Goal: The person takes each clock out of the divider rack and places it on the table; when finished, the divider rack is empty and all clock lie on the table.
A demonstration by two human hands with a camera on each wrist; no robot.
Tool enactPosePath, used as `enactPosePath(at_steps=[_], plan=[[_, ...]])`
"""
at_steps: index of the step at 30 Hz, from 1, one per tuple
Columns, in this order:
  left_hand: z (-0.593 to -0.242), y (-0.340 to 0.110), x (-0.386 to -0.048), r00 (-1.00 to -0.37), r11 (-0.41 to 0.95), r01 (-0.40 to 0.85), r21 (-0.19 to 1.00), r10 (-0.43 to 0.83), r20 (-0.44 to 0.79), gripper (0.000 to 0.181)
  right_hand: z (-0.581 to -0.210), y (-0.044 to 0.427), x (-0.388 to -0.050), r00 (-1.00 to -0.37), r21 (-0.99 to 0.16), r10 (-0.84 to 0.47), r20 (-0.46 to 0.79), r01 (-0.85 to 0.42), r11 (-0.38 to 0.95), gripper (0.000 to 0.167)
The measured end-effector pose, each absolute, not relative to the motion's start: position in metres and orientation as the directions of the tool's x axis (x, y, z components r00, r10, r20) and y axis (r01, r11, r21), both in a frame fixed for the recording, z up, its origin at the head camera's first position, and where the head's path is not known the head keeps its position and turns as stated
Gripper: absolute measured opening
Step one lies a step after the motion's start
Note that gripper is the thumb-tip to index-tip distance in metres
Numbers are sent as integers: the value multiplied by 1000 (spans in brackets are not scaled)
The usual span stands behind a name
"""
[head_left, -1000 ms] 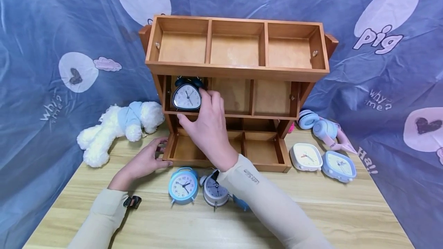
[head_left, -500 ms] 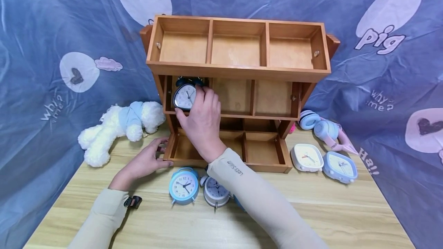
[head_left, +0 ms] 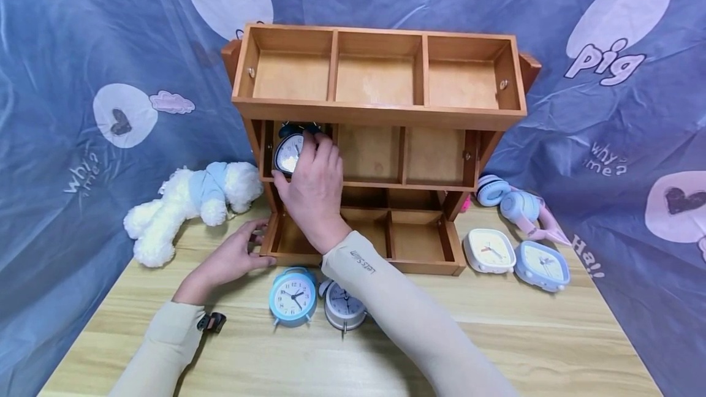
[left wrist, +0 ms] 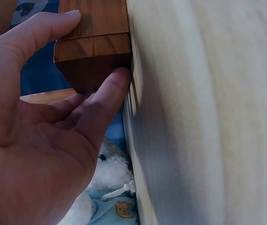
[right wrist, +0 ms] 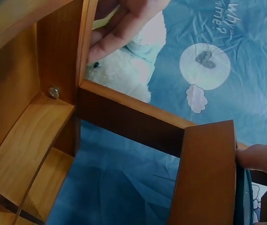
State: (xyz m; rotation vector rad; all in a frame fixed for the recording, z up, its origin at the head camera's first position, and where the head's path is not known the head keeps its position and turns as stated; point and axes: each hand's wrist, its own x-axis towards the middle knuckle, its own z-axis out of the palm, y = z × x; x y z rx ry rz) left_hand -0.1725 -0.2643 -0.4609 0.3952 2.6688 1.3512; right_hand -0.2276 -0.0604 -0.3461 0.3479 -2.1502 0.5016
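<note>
A wooden three-tier organizer stands on the table. In its middle tier's left compartment sits a dark alarm clock with a white face and twin bells, partly covered by my right hand. The right hand grips the clock's right side, thumb low and fingers near the top. In the right wrist view, the clock's dark edge shows beside the thumb. My left hand holds the front left corner of the bottom tray, thumb on one face and fingers against another.
A light blue alarm clock and a white twin-bell clock stand before the organizer. Right of it lie a white square clock, a blue square clock and headphones. A white plush toy lies at left.
My right hand has shifted left across the clock, covering more of its face. The clock appears turned slightly leftward. My left hand keeps its place on the tray corner.
</note>
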Motion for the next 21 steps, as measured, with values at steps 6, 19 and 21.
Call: enactPosePath(at_steps=[6,19,21], plan=[[-460,-265,-172,-957,563,174,808,290,4,92,-345,-61,-230,-584,-257,-72,809,-461,849,87],[-459,-264,-170,-958,567,168,806,285,-1,94,-342,-58,-230,-582,-294,-51,812,-483,825,90],[-459,-264,-171,-958,568,171,805,287,1,94,-341,-57,-230,-569,-296,-46,821,-494,817,89]])
